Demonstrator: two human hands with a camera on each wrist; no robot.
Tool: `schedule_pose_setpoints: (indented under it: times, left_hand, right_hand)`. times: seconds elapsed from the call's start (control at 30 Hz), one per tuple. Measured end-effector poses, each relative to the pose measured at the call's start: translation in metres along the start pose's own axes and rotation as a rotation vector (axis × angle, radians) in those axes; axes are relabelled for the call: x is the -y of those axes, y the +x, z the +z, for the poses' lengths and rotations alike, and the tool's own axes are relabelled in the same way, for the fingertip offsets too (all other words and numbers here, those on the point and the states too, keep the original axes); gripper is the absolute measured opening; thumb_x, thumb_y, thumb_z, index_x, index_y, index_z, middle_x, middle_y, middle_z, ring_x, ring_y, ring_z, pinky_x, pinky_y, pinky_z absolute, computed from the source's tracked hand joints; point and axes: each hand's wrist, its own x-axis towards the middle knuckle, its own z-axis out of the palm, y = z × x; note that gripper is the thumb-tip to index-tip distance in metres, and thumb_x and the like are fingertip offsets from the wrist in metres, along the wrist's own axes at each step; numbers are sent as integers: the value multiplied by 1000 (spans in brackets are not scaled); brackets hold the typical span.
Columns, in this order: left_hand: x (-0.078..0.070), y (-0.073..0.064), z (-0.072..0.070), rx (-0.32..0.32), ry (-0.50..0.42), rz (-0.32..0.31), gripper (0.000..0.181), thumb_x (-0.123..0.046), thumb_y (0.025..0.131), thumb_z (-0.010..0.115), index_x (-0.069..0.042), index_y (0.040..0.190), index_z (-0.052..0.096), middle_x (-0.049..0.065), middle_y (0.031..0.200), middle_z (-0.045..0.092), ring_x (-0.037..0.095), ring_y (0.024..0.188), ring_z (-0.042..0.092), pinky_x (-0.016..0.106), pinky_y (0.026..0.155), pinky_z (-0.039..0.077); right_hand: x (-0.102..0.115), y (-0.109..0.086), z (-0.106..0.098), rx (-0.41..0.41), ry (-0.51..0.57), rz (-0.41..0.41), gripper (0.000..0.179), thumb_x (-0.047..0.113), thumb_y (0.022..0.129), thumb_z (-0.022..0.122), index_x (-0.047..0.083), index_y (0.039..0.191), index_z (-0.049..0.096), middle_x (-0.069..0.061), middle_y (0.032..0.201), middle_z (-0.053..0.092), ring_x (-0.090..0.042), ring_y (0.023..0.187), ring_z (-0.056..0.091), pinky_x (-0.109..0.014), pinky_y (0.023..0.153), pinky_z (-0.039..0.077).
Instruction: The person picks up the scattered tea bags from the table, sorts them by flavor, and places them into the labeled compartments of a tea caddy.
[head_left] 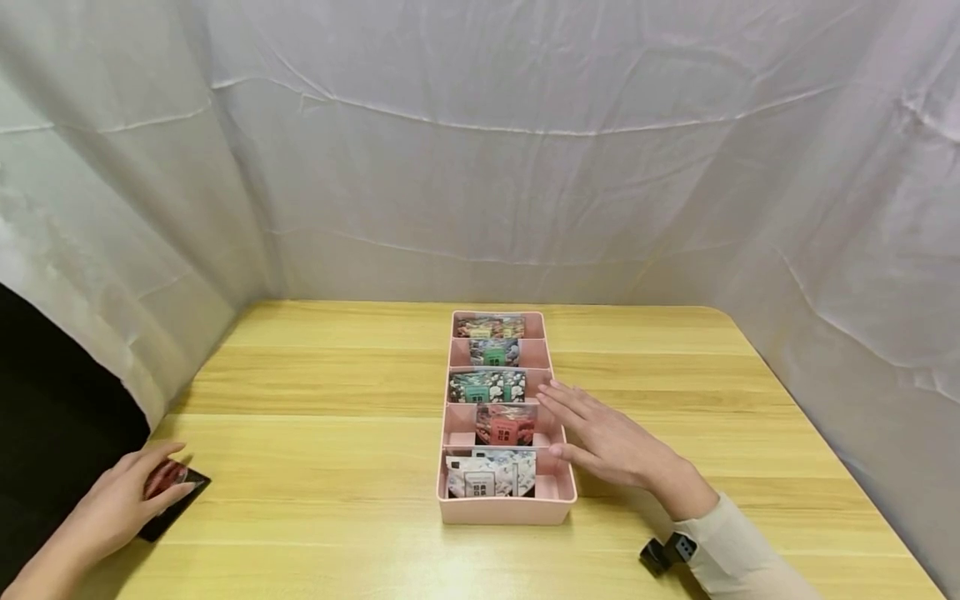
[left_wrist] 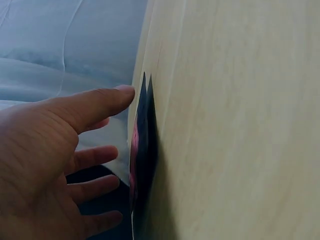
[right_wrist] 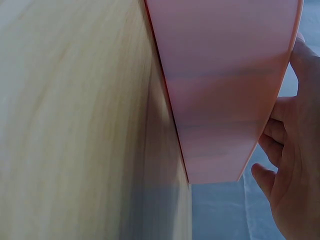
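At the table's left edge my left hand [head_left: 112, 504] hovers over tea sachets with a red print [head_left: 163, 478] and black edges. In the left wrist view, two dark sachets [left_wrist: 145, 145] lie flat, overlapping, and the thumb and fingers [left_wrist: 97, 186] are spread beside them. My right hand [head_left: 618, 442] is at the right rim of a pink divided box [head_left: 506, 511], its fingers extended and fingertips right at the edge. Seen from the right wrist, the fingers lie along the rim of the box's long side wall [right_wrist: 225, 100].
Sachets stand in every compartment: white ones [head_left: 480, 482] nearest, then red [head_left: 506, 427], green floral [head_left: 487, 387], blue-green [head_left: 495, 353] and yellowish [head_left: 491, 327]. White curtains [head_left: 480, 183] enclose the wooden table [head_left: 322, 467]. A black device [head_left: 681, 547] sits on the right wrist.
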Motion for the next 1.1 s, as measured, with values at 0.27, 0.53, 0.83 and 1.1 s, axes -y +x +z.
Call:
schedule_pose_setpoints:
  times: [0.27,0.53,0.83,1.1]
  left_hand:
    - [12,-3,0,78,20,-49,80,-48,93,64,17,133,41,48,120,38,64,108,39,72,82,38]
    - [15,-1,2,91,36,-24,80,-43,91,68,24,128,41,49,116,45,62,106,44,68,83,41]
    - [10,2,1,31,32,10,78,-34,86,76,24,126,42,48,116,44,59,106,45,66,84,40]
    - [9,6,1,-74,31,50,75,-28,78,83,18,126,47,40,113,52,53,101,52,63,77,44]
  right_hand:
    - [-1,0,2,-4,-1,-3,69,44,101,49,5,154,28,-15,159,23,-33,145,23,-54,114,24]
    - [-1,0,2,1,2,4,69,44,101,49,7,154,28,-14,160,22,-31,146,21,-53,115,23]
    - [0,-1,-1,18,16,21,69,44,101,49,9,155,26,-11,161,21,-26,147,19,-48,117,20]
    - [0,-1,-1,23,10,20,69,44,101,49,10,156,25,-11,161,21,-23,147,18,-47,117,19]
